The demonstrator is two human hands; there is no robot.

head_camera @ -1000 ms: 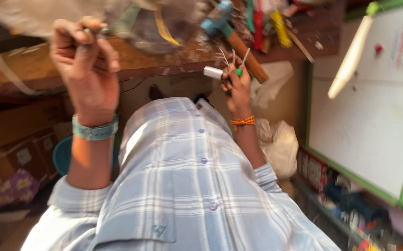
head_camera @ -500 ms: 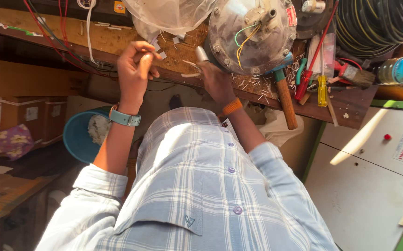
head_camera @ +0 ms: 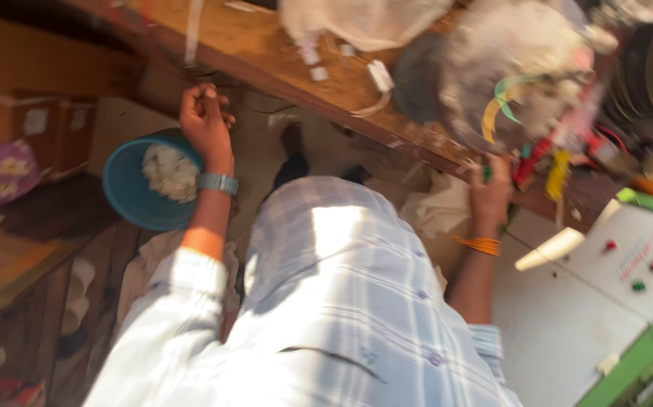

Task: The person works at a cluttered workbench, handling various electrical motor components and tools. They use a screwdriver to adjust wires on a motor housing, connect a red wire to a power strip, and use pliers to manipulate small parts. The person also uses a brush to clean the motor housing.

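Note:
My left hand (head_camera: 204, 120), with a grey-blue watch on its wrist, hangs with its fingers curled shut just above a blue bin (head_camera: 127, 197) holding white scraps. Nothing shows in that hand. My right hand (head_camera: 491, 192), an orange thread band on the wrist, is raised to the front edge of the wooden workbench (head_camera: 319, 90), below a round grey motor body (head_camera: 507, 71) with yellow and green wires. Blur hides its fingers, so whether it grips anything is unclear. My checked shirt fills the lower middle.
A clear plastic bag (head_camera: 360, 22) and small white pieces lie on the bench. Red and yellow tool handles (head_camera: 549, 169) sit at the bench's right end. A white and green control box (head_camera: 613, 301) with coloured buttons stands at right. Cardboard boxes (head_camera: 33, 128) are at left.
My left hand has dropped from the bench edge down to just above the blue bin. My right hand has come away from the motor to the bench's front edge. The view swung down and left.

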